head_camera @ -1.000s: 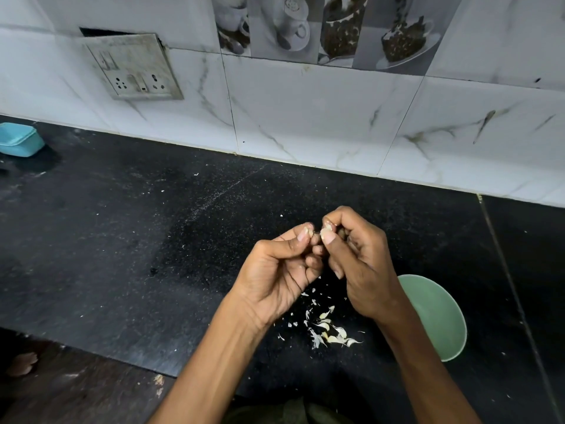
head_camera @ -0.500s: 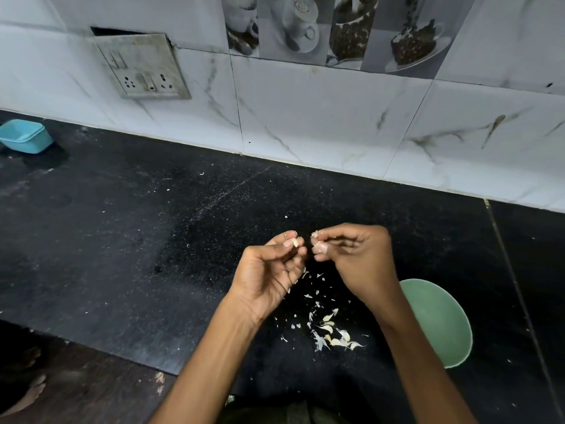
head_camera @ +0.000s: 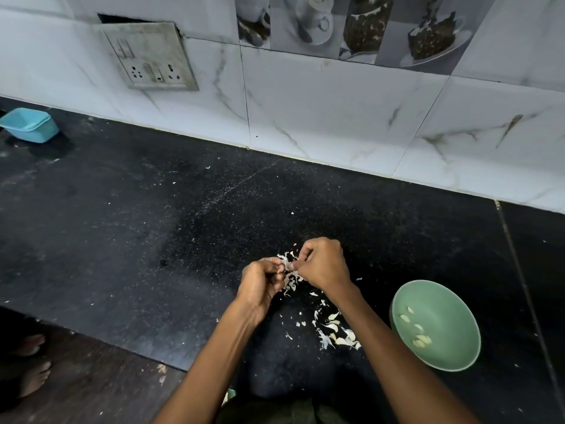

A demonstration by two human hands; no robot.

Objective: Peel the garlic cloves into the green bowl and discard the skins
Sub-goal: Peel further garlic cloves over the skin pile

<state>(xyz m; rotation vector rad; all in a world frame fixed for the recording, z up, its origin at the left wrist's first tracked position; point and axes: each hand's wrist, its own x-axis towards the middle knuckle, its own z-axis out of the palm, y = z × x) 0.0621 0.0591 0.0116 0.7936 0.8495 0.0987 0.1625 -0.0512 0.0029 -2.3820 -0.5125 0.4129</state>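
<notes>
Left hand: the left hand [head_camera: 260, 286] is curling its fingers around a small garlic clove [head_camera: 286, 266], mostly hidden; grip clamped on it.
Right hand: the right hand [head_camera: 324, 264] is pinching white papery skin at the clove's tip, finger and thumb pressed together on it.
Clove position: being held between both hands, just above the black speckled stone desk [head_camera: 153, 224], well apart from the bowl.
Bowl: the round pale green bowl [head_camera: 458, 353] is sitting to the right, holding several peeled cloves [head_camera: 420, 339].
Skins: loose white skin scraps [head_camera: 334, 332] are lying on the desk between hands and bowl, not yet discarded.
Risk: the slippery clove is likely to pop free and roll across the desk if the skin tears suddenly.
Risk: scraps are lying near the bowl's rim; a sweeping wrist could be carrying them in.
</notes>
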